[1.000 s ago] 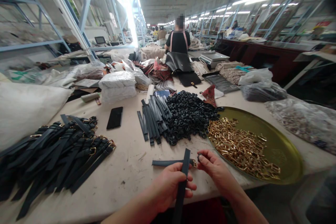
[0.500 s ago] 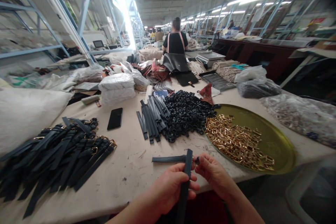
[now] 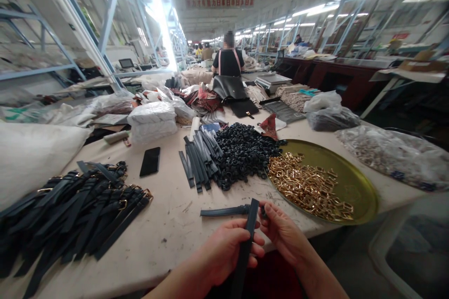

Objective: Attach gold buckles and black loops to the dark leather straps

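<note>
Near the table's front edge, my left hand (image 3: pixel 229 247) is closed around a dark leather strap (image 3: pixel 253 217), its thumb on top and the strap slanting down towards me. Just right of the strap's upper end, my right hand (image 3: pixel 286 236) pinches a small black strap loop (image 3: pixel 263 212). The loop is close beside the strap; I cannot tell whether they touch. Behind my left hand another dark strap (image 3: pixel 219 212) lies on the table, its right end partly hidden. Beyond my hands are a heap of black loops (image 3: pixel 245 156) and a bunch of loose straps (image 3: pixel 199 161).
Gold buckles (image 3: pixel 305 184) fill part of a round golden tray (image 3: pixel 358 173) on the right. Buckled straps (image 3: pixel 77 215) are piled at left, near a phone (image 3: pixel 150 162). Plastic-wrapped bundles (image 3: pixel 152 119) and a black bag (image 3: pixel 229 88) lie farther back. A person (image 3: pixel 228 58) stands beyond.
The whole view has shifted slightly, so the table's things appear a little further left. Both hands keep nearly the same hold on the strap and the loop.
</note>
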Demonstrator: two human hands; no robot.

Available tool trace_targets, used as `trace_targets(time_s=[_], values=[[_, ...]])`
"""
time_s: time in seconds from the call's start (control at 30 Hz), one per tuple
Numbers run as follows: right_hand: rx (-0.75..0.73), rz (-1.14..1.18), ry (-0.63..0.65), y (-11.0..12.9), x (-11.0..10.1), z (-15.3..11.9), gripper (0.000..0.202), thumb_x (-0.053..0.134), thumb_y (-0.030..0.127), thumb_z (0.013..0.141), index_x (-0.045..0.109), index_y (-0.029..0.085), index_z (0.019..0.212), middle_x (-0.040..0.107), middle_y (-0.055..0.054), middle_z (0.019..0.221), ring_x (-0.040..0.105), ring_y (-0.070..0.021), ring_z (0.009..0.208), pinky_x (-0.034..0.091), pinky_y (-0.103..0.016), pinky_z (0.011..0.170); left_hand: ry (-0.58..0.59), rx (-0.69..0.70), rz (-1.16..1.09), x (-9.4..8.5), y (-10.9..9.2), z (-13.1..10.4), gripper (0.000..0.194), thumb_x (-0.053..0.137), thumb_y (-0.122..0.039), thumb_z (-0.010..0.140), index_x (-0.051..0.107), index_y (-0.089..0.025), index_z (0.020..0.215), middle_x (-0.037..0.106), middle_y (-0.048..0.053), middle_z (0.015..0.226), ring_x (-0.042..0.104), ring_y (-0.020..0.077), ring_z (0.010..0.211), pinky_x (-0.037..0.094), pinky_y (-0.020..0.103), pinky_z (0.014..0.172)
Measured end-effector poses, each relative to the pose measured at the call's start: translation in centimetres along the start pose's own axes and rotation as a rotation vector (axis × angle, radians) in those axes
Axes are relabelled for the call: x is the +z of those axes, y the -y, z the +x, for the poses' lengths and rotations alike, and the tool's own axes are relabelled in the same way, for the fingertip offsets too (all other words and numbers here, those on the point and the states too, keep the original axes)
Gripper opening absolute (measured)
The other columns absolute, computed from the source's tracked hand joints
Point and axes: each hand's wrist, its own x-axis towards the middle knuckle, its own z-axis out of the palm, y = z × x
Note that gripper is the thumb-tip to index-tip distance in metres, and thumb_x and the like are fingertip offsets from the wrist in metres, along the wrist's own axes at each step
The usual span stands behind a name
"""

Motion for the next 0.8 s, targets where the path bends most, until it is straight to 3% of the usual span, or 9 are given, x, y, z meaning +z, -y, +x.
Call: trace_targets(time_s=[0.13, 0.33, 0.53, 0.7, 0.8], values=[[-0.010, 0.042, -0.054, -0.1, -0.2, 0.0, 0.013, 0.069, 0.025, 0.069, 0.059, 0.016, 0.072, 0.061, 0.004, 0.063, 0.053, -0.0034, 0.052, 0.047, -0.012, 0.049, -0.012, -0.014, 0.002, 0.1, 0.1, -0.3, 0.028, 0.048, -0.010, 0.069, 0.054, -0.011, 0.096, 0.058, 0.005, 0.074, 0.057, 0.0088, 0.057, 0.043, 0.015, 0.046], [0.013, 0.050, -0.111, -0.4, 0.1, -0.3, 0.018, 0.072, 0.027, 0.064, 0.060, 0.015, 0.071, 0.062, 0.003, 0.061, 0.055, -0.0055, 0.051, 0.049, -0.014, 0.047, -0.056, -0.037, 0.025, 0.0, 0.0, -0.1, 0.033, 0.045, -0.009, 0.069, 0.054, -0.012, 0.100, 0.054, 0.002, 0.067, 0.054, 0.0089, 0.053, 0.044, 0.017, 0.045], [-0.027, 0.116, -0.193, -0.2, 0.5, -0.3, 0.023, 0.077, 0.023, 0.058, 0.062, 0.017, 0.076, 0.064, 0.003, 0.064, 0.056, -0.0048, 0.049, 0.049, -0.012, 0.044, -0.165, 0.027, 0.169, -0.3, -0.4, 0.1, 0.029, 0.048, -0.032, 0.077, 0.058, -0.014, 0.098, 0.047, -0.001, 0.065, 0.049, 0.0084, 0.056, 0.048, 0.023, 0.050], [0.010, 0.091, -0.215, -0.1, 0.6, -0.4, 0.036, 0.078, 0.022, 0.056, 0.063, 0.017, 0.089, 0.066, 0.003, 0.066, 0.059, -0.0056, 0.050, 0.054, -0.014, 0.050, -0.215, 0.103, 0.448, -0.6, -0.5, 0.7, 0.033, 0.048, -0.018, 0.071, 0.058, -0.013, 0.101, 0.048, -0.002, 0.064, 0.045, 0.0064, 0.051, 0.044, 0.018, 0.047], [0.020, 0.062, -0.231, -0.3, 0.5, -0.4, 0.035, 0.078, 0.020, 0.056, 0.063, 0.017, 0.088, 0.067, 0.003, 0.067, 0.060, -0.0064, 0.051, 0.055, -0.015, 0.052, -0.197, 0.107, 0.538, -0.7, -0.5, 1.2, 0.037, 0.044, -0.017, 0.070, 0.056, -0.010, 0.105, 0.046, -0.004, 0.053, 0.042, 0.0059, 0.043, 0.041, 0.018, 0.044]])
